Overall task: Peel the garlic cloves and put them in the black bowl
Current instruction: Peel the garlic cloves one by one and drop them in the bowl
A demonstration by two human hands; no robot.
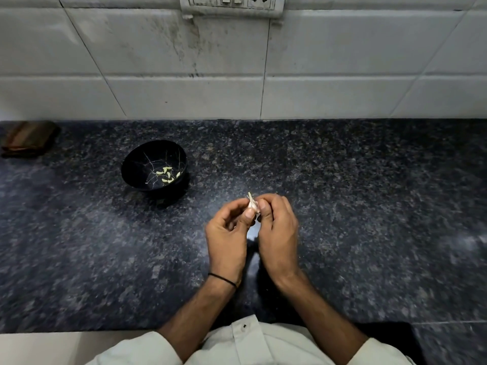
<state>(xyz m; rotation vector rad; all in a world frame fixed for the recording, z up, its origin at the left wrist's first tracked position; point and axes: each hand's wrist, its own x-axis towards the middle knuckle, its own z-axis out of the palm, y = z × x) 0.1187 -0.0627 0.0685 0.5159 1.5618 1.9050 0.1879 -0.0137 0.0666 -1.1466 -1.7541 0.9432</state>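
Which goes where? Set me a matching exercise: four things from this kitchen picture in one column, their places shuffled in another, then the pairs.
Things
1. peeled cloves
2. unpeeled garlic
3. switch panel
4. black band

Places
A. on the tiled wall
B. pinched between the left hand and the right hand
C. round the left wrist
D. inside the black bowl

Pairs: 1-D, 2-B, 3-A, 4-C
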